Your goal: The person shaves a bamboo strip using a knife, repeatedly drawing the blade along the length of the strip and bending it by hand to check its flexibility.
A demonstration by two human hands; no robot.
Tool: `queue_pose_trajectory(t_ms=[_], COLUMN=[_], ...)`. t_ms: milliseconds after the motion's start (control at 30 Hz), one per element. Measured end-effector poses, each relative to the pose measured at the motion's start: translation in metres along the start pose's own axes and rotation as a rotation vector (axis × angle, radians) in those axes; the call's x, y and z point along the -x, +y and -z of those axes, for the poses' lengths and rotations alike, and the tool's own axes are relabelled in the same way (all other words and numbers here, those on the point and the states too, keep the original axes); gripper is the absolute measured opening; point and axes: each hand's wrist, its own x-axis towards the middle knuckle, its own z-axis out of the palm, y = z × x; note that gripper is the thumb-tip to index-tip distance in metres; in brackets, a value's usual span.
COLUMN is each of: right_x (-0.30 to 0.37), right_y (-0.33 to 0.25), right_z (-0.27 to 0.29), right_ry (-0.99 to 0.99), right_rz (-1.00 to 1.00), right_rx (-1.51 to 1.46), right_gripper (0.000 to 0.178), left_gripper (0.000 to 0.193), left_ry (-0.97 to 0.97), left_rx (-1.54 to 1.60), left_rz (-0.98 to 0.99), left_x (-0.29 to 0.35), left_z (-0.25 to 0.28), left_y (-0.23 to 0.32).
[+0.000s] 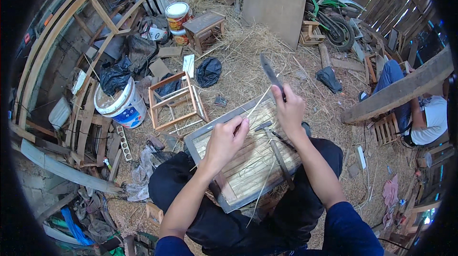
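My right hand [290, 112] is closed round the handle of a knife [270, 71], its blade pointing up and away from me. In my left hand [223, 144], thumb and fingers pinch a thin pale strip [259, 101], which looks like split bamboo or cane. The strip slants up to the right, its upper part close to the knife hand. Below both hands, a slatted wooden panel with a grey frame [192, 142] rests at my lap. On the panel lie a small hammer [264, 126] and a tool with a long wooden handle [281, 163], beside loose thin strips.
A small wooden frame [175, 126] and a white bucket [125, 106] stand to the left. Farther off are a stool [204, 22], stacked paint pails [177, 15] and a green motorbike [334, 22]. A beam [400, 87] slants at right before a seated person [427, 117]. Straw litters the ground.
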Motion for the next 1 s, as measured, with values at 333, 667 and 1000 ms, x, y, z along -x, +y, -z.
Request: queue_pose_trajectory(t_ms=[333,667,1000], right_x=[0.002,0.003,0.015], right_y=[0.003,-0.002,-0.014], right_z=[-0.007,-0.012,-0.016], right_ry=[-0.053,-0.112,-0.080], right_rz=[-0.018,-0.015,0.195], right_rx=[-0.095,-0.081,-0.130], right_gripper=[0.047,0.046,0.044], left_gripper=[0.027,0.032,0.033], left_ry=[-0.076,-0.054,-0.039], left_rx=[-0.022,0.008,0.017], left_rz=[0.092,0.079,0.132], left_x=[0.006,0.006,-0.006], left_z=[0.003,0.002,-0.005], left_y=[0.000,-0.006,-0.008])
